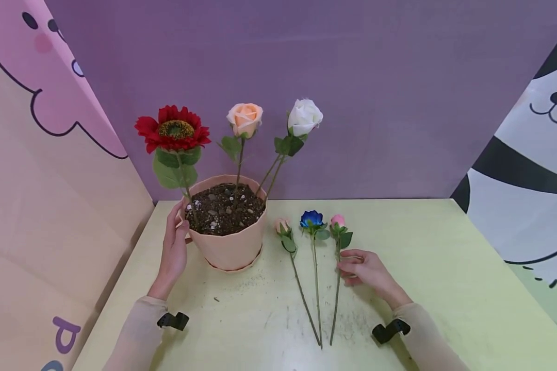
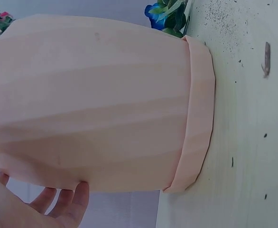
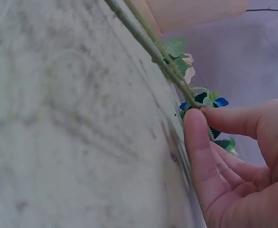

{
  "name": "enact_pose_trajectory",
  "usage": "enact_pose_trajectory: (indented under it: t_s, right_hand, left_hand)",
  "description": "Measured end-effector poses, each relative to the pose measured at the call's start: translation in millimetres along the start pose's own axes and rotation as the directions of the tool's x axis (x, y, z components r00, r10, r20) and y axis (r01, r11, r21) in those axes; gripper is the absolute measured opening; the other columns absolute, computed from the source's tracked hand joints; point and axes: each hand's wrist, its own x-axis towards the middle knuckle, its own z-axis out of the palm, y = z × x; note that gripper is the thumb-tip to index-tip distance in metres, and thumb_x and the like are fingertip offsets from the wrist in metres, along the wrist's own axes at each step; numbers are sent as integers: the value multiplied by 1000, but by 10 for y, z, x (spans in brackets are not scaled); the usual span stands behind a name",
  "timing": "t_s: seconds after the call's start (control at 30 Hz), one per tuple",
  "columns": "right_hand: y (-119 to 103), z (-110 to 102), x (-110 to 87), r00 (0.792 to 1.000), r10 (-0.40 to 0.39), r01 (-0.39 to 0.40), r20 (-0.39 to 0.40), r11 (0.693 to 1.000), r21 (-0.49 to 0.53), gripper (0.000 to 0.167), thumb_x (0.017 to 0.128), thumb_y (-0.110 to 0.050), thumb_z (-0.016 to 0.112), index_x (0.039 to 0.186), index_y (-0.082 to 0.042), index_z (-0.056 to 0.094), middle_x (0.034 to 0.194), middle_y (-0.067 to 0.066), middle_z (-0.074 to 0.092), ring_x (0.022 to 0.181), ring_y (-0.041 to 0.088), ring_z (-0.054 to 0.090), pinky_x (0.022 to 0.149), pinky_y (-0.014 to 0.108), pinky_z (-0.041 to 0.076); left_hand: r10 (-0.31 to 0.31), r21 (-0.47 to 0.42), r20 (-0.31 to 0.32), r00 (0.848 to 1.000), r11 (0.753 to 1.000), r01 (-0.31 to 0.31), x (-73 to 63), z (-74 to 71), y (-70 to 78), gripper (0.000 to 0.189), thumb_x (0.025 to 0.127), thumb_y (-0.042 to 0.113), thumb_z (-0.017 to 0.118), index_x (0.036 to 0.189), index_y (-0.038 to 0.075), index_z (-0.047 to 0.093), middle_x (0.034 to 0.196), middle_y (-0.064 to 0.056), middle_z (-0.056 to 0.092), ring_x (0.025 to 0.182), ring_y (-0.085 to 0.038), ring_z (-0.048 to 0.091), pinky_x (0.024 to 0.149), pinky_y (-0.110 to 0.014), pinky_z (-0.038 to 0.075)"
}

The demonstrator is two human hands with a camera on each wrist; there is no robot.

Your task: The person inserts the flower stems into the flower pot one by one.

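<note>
Head view: on the table (image 1: 413,221), the big pot (image 1: 227,247) looks heavy. The left hand (image 1: 174,252) rests on its side, fingers loose. Right of the pot, the right hand (image 1: 366,270) pinches the pink rose (image 1: 338,221) by its stem (image 1: 335,309), a good place; it should be light and bendy.
</note>
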Motion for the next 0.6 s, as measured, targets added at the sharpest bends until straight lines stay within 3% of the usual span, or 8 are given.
enact_pose_trajectory:
  t_s: [0.3, 0.6]
  right_hand:
    - [-79, -27, -22, 999, -19, 21, -31, 997, 76, 59, 103, -14, 69, 149, 16, 48, 138, 28, 66, 100, 10, 72, 85, 30, 64]
    - [-168, -99, -26, 997, -10, 32, -74, 955, 294, 57, 103, -13, 70, 151, 11, 49, 114, -7, 76, 100, 6, 72, 85, 23, 62]
  left_hand:
    - [-8, -5, 0, 1000, 1000, 8, 1, 0, -2, 54, 116, 30, 28, 170, 33, 23, 175, -10, 23, 152, -37, 35, 104, -56, 44]
    - [-5, 8, 2, 1000, 1000, 5, -1, 5, 22, 55, 116, 26, 27, 171, 29, 22, 176, -9, 23, 154, -36, 35, 104, -53, 45]
